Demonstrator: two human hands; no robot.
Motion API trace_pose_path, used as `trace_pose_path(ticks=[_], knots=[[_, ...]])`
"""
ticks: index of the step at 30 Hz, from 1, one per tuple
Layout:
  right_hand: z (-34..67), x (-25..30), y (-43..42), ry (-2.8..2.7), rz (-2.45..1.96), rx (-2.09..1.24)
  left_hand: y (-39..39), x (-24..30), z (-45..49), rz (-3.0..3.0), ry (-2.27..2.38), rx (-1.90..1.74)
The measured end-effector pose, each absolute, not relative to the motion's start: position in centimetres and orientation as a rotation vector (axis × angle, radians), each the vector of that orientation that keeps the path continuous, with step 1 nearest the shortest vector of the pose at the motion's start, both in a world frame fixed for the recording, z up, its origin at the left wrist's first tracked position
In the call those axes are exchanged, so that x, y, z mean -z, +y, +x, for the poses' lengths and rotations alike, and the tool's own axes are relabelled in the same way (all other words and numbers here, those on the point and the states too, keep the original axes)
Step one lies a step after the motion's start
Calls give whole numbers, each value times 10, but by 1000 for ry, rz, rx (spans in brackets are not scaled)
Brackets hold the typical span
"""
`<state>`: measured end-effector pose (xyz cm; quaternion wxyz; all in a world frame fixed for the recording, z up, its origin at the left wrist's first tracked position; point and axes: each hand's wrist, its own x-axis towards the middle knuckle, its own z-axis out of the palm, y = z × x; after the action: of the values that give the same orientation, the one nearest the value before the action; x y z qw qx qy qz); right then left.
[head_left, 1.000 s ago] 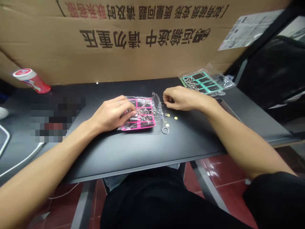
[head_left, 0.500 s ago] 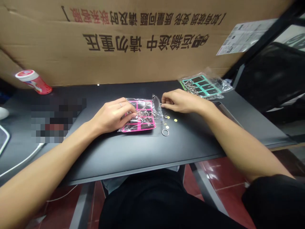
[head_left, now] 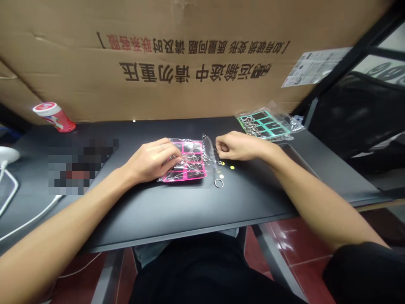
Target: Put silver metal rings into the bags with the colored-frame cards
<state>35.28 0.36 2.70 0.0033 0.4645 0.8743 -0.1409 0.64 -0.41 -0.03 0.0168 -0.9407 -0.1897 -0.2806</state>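
A clear plastic bag [head_left: 207,147] lies on the desk, with a pink-framed black card [head_left: 193,174] and a tangle of metal rings and chains [head_left: 198,158] in it. My left hand [head_left: 158,158] is closed at the bag's left side, thumb and fingertips pinching it by the rings. Just right of the bag, my right hand [head_left: 236,145] is closed, its fingers curled; whatever they hold is hidden. Below that hand lie small yellow discs [head_left: 232,167], a pale disc [head_left: 221,176] and a loose metal ring [head_left: 219,183].
Behind the hands, a second bag with a teal-framed card [head_left: 268,134] and metal rings lies at the back right. A red and white bottle [head_left: 55,117] stands at the back left, near a white cable [head_left: 34,221]. A large cardboard box [head_left: 190,101] walls off the desk's back.
The whole scene sits slightly lower as the view has tilted up. My right hand's fingers are curled in more tightly. The left hand stays on the bag.
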Motion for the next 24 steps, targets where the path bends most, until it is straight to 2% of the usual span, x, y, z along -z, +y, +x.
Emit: trace_pose_path(ticks=[17,24], knots=[[353,-27,3,2711,1458,405,-3,0,6,-2936,-583,880],[353,-32,0,2834,1751,150,-4,-2,6,-2937,-612,869]])
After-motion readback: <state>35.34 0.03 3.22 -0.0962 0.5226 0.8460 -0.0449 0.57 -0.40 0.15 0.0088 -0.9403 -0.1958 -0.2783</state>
